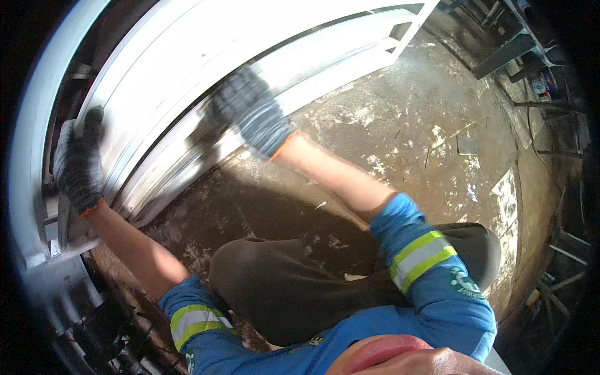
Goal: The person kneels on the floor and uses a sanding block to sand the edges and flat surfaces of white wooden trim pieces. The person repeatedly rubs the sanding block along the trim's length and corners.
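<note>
A large white panel [181,62], like a door or a frame, stands tilted across the upper left, with long grooves along its lower part. At its left edge is my left hand [80,164] in a grey knit glove, thumb on the front face and the other fingers wrapped behind the edge. My right hand [249,111], gloved the same way, is on the grooved lower rail of the panel and smeared by motion. Its fingers are hard to make out, and whether it holds anything is hidden. Dark smudges mark the white surface around that hand.
A pale upright post [47,125] rises at the far left. Below me lies a brown, stained concrete floor [400,134] with white paint flecks. Dark metal racks [509,53] line the right side. My bent knee [262,269] is close to the panel's lower edge.
</note>
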Available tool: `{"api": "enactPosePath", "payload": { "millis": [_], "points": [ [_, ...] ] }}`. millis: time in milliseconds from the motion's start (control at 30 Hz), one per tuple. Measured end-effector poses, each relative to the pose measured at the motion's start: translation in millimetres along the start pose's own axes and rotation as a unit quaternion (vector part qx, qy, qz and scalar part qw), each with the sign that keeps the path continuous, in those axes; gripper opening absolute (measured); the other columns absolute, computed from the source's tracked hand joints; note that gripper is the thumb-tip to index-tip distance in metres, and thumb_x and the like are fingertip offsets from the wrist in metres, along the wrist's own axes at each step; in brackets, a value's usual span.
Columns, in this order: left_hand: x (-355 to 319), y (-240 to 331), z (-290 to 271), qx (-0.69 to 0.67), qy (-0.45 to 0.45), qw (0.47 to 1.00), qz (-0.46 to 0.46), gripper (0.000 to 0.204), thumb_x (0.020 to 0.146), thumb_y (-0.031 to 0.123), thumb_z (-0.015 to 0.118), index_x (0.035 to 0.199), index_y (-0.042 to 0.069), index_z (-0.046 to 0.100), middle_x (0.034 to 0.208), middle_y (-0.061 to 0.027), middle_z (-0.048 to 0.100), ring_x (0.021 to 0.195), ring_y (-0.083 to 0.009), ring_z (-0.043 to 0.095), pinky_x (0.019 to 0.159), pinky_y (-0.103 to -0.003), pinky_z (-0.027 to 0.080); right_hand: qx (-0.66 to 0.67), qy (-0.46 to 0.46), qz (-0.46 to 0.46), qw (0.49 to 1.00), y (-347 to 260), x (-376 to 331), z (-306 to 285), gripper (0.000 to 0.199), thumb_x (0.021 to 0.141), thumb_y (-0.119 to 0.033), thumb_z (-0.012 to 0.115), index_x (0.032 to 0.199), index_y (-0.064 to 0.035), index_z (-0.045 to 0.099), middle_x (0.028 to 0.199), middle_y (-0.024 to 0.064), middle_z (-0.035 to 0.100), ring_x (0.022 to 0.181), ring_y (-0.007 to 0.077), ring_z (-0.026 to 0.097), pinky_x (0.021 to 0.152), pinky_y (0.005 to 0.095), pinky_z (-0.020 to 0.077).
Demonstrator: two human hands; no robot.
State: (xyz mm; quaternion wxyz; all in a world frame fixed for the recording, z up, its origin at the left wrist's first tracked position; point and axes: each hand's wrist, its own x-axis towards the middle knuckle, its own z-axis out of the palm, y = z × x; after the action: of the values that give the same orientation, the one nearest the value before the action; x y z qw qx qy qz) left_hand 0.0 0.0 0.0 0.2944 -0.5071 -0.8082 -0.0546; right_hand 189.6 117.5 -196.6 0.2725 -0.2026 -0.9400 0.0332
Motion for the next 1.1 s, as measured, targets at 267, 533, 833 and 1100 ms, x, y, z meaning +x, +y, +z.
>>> {"api": "enactPosePath", "payload": {
  "millis": [267, 533, 833, 1100],
  "points": [
    [2, -29, 1, 0.034, 0.086, 0.981, 0.170, 0.032, 0.086, 0.008, 0.061, 0.118, 0.013, 0.062, 0.109, -0.0134, 0.065, 0.095, -0.0232, 0.064, 0.082, -0.032, 0.051, -0.124, 0.096, -0.015, 0.987, 141, -12, -24, 0.047, 0.085, -0.009, 0.049, 0.132, -0.0075, 0.048, 0.137, 0.0170, 0.046, 0.134, 0.0308, 0.034, 0.115, 0.0452, 0.0211],
    [-2, -47, 7, 0.289, 0.088, 0.922, 0.242, 0.068, 0.084, 0.008, 0.063, 0.140, 0.031, 0.036, 0.116, -0.0122, 0.061, 0.096, -0.0268, 0.065, 0.074, -0.035, 0.056, -0.163, 0.224, 0.141, 0.950, 306, -53, -119, 0.027, 0.067, 0.000, 0.048, 0.086, -0.0108, 0.063, 0.090, 0.0125, 0.062, 0.093, 0.0317, 0.057, 0.083, 0.0408, 0.0447],
    [1, -16, 8, 0.147, 0.015, 0.989, 0.021, 0.043, 0.093, 0.018, 0.052, 0.135, 0.016, 0.042, 0.111, -0.0130, 0.062, 0.092, -0.0281, 0.064, 0.081, -0.035, 0.051, -0.033, -0.037, 0.025, 0.998, 27, -5, -43, 0.042, 0.090, -0.025, 0.048, 0.127, -0.0069, 0.052, 0.139, 0.0170, 0.045, 0.134, 0.0309, 0.036, 0.115, 0.0481, 0.0202],
    [-4, -81, 16, 0.192, 0.017, 0.962, 0.195, 0.034, 0.097, 0.016, 0.041, 0.130, 0.012, 0.048, 0.120, -0.0092, 0.057, 0.111, -0.0248, 0.056, 0.095, -0.034, 0.044, -0.063, 0.144, 0.095, 0.983, 268, -45, -58, 0.037, 0.075, 0.000, 0.055, 0.109, -0.0107, 0.063, 0.113, 0.0117, 0.062, 0.112, 0.0284, 0.055, 0.108, 0.0429, 0.0343]
  ]
}}
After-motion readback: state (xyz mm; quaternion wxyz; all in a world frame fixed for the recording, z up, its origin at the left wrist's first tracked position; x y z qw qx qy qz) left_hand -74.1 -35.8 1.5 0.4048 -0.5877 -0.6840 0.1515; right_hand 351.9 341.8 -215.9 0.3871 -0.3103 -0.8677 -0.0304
